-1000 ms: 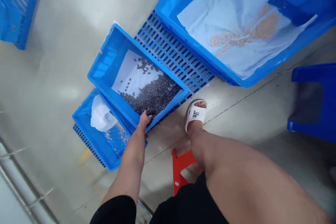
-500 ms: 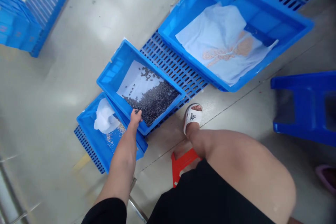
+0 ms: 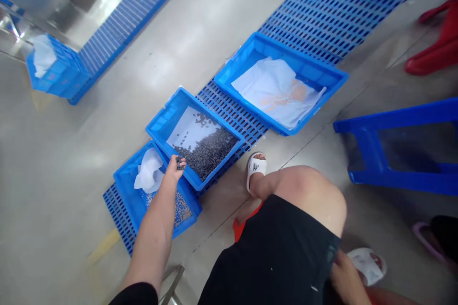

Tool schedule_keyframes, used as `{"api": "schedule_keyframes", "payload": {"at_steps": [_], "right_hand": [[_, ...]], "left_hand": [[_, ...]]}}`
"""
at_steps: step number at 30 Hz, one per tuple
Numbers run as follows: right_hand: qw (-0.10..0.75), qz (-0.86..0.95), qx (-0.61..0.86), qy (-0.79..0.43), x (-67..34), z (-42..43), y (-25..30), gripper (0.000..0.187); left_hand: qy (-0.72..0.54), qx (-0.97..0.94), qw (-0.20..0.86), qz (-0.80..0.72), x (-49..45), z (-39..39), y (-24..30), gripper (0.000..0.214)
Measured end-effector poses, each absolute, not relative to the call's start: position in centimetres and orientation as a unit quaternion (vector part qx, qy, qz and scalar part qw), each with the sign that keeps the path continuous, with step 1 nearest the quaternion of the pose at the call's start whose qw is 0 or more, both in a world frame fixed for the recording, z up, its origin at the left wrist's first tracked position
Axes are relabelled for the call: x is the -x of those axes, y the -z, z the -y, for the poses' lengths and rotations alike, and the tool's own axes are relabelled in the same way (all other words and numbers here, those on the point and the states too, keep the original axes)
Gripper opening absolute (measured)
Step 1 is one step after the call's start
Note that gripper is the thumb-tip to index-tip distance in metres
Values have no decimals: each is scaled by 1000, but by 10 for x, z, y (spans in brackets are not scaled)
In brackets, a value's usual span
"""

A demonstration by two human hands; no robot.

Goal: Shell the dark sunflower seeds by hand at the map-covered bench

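Note:
My left hand point(image 3: 175, 167) is palm up at the near left edge of the middle blue crate point(image 3: 157, 126), its fingers curled around a few small black pieces point(image 3: 181, 164). Inside that crate, a heap of the same black pieces point(image 3: 211, 150) covers part of a white sheet point(image 3: 184, 128). Their exact kind is too small to make out. Beside my thigh, at the lower right, is my right hand point(image 3: 343, 271), blurred, with its fingers mostly hidden.
A lower-left blue crate point(image 3: 123, 171) holds crumpled white sheeting point(image 3: 148, 171) and small pale pieces point(image 3: 182, 212). Another crate point(image 3: 250, 50) contains orange-pink pieces point(image 3: 286, 97) on white sheeting. Slatted blue pallets point(image 3: 311, 14) lie beneath. A blue stool point(image 3: 372, 152) stands right; a person's foot point(image 3: 425, 238) is near it.
My left hand has lifted from the black heap to the crate's edge, turned palm up with pieces in it. The view has shifted, and my right hand has come into sight.

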State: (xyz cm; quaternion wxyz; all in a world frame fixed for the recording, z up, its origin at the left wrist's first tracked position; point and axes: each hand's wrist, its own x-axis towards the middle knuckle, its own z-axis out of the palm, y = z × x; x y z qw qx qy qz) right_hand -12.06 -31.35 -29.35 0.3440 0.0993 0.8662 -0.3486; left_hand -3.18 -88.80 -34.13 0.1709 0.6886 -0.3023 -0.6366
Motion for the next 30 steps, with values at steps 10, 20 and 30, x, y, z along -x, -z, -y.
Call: {"api": "schedule_keyframes", "payload": {"at_steps": [10, 20, 30], "right_hand": [[302, -824, -133, 461, 116, 325, 297, 45], [228, -816, -146, 511, 100, 345, 293, 44], [284, -722, -221, 591, 103, 358, 282, 37]], "left_hand": [[836, -470, 204, 199, 125, 837, 201, 24], [927, -312, -63, 197, 209, 675, 55, 16], [913, -125, -276, 274, 250, 473, -93, 21]]}}
